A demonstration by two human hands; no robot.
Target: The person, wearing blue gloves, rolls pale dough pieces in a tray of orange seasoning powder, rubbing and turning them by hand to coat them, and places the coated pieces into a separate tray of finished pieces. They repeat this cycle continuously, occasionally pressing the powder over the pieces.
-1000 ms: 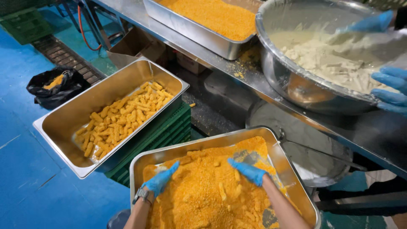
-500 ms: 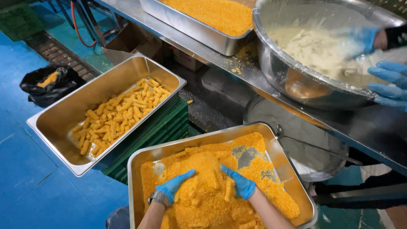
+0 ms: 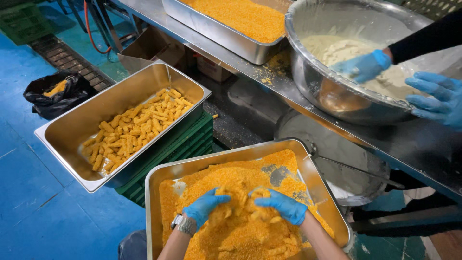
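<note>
**Two gloved hands gathering breaded sticks in a tray of crumbs**

The left hand [image 3: 204,207] and the right hand [image 3: 285,206], both in blue gloves, are cupping inward toward each other and grasping a heap of breaded sticks [image 3: 240,206] between them, fingers curled around the pile. The sticks are sitting in the middle of the near steel tray [image 3: 159,180], lying on a deep bed of orange breadcrumbs [image 3: 226,243]. A wristwatch [image 3: 180,222] is showing on the left wrist.

To the left, a second steel tray [image 3: 72,130] is resting on a green crate [image 3: 185,144] and is holding a layer of coated sticks [image 3: 134,127]. On the steel counter [image 3: 269,82] above, another crumb tray [image 3: 226,33] is standing beside a large metal bowl [image 3: 313,86] of pale batter. A co-worker's gloved hand [image 3: 363,66] is reaching into that bowl, while their other hand [image 3: 435,98] is resting spread at its rim. A black bag [image 3: 55,94] is lying on the blue floor [image 3: 33,202].
</note>
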